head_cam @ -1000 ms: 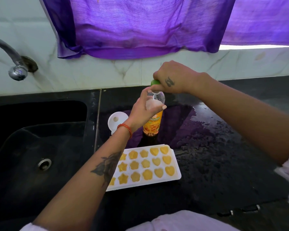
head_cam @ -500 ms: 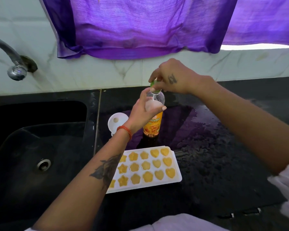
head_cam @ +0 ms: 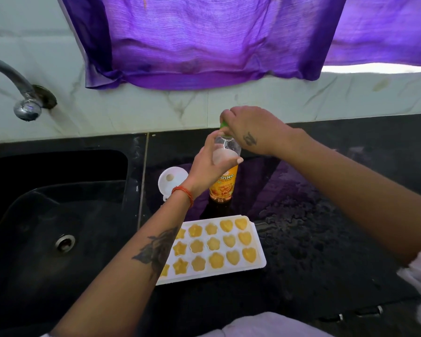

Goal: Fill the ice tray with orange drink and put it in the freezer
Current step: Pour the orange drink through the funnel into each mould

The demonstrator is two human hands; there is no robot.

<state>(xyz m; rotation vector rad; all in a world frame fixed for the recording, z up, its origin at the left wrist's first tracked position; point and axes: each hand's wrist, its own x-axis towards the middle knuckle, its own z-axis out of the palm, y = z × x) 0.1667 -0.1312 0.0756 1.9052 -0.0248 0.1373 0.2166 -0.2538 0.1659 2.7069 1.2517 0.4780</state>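
Head view: bottle (head_cam: 223,187) label "WiNG"

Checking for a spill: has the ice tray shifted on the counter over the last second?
No. The ice tray sits just as near the bottle.

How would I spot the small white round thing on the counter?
Start at the black sink; just right of its edge, on the black stone counter, lies a white round plastic disc. It sits behind the white ice tray, left of the orange drink bottle.
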